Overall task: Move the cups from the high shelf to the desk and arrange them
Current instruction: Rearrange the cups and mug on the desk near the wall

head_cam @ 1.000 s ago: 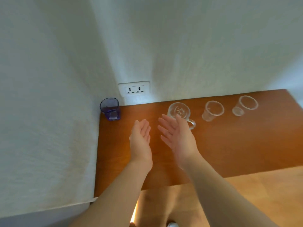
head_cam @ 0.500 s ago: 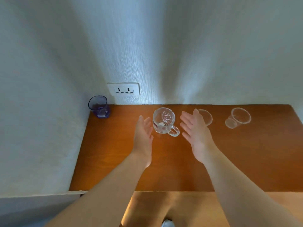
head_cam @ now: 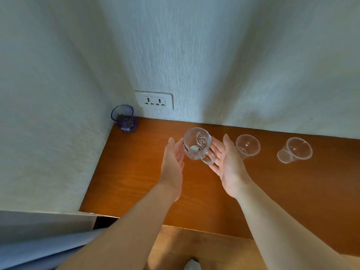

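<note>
A clear glass mug (head_cam: 197, 144) with an etched pattern and a handle stands on the wooden desk (head_cam: 136, 172). My left hand (head_cam: 173, 162) is just left of it, fingers straight, fingertips near or touching its side. My right hand (head_cam: 227, 160) is just right of it, fingers straight, by the handle. A blue glass cup (head_cam: 124, 118) stands in the desk's back left corner. Two clear plastic cups stand to the right: one (head_cam: 247, 145) partly behind my right hand, another (head_cam: 296, 150) farther right.
White walls enclose the desk at the back and on the left. A double wall socket (head_cam: 153, 99) sits just above the desk's back edge. The desk's front edge (head_cam: 194, 228) runs below my forearms, with wooden floor beneath.
Both hands have closed in on the glass mug from either side. The camera view has shifted, so the cups sit more to the right and closer.
</note>
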Action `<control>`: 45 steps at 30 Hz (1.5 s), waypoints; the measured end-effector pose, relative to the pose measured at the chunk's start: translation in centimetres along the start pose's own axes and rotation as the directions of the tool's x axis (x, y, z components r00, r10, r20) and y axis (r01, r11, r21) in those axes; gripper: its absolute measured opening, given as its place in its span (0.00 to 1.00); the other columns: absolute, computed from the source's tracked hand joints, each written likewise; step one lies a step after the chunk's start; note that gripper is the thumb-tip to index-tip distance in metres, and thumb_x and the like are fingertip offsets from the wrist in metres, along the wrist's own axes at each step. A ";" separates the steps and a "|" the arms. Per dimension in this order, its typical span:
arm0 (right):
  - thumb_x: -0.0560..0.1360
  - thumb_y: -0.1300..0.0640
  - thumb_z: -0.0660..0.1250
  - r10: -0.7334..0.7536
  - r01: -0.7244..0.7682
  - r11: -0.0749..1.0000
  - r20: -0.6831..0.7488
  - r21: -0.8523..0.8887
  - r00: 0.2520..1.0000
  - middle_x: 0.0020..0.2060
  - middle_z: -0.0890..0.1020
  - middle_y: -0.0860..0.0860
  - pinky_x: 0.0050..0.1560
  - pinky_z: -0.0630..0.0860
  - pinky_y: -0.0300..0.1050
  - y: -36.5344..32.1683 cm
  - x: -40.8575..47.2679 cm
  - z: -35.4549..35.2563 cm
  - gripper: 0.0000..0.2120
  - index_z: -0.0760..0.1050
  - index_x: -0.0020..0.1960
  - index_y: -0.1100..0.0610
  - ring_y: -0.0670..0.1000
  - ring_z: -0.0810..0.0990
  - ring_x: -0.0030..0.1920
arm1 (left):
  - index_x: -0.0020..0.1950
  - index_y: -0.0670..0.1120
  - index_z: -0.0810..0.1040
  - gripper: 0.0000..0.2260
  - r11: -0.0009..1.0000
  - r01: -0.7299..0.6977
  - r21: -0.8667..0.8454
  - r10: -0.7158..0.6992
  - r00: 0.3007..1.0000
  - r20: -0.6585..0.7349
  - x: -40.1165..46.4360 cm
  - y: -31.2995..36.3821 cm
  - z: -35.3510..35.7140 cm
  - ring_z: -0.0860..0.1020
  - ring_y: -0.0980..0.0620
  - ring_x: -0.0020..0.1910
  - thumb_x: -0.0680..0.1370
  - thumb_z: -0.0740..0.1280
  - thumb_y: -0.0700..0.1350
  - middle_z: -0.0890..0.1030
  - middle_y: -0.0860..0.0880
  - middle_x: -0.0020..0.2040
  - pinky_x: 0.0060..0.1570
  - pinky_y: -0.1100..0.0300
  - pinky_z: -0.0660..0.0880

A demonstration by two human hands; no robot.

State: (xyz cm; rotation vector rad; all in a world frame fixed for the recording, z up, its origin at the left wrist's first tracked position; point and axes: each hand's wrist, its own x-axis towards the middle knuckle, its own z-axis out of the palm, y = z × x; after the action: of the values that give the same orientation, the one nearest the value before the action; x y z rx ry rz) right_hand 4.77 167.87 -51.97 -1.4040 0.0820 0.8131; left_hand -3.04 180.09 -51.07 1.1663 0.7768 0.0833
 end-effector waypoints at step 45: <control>0.85 0.37 0.48 0.097 -0.061 0.987 0.256 -0.147 0.962 0.58 0.86 0.49 0.59 0.73 0.48 0.6 7.8 20.1 0.28 0.82 0.62 0.52 0.51 0.81 0.63 | 0.83 0.59 0.58 0.34 0.956 -0.088 -0.281 0.014 0.967 -0.254 0.0 3.0 -17.4 0.57 0.51 0.83 0.79 0.50 0.71 0.61 0.53 0.84 0.82 0.48 0.48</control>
State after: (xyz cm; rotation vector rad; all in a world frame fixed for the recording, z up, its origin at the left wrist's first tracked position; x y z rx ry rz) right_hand 2.01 189.31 -52.18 -1.4166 -0.1257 1.0822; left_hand -12.30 195.11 -51.51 0.9042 0.9223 0.3825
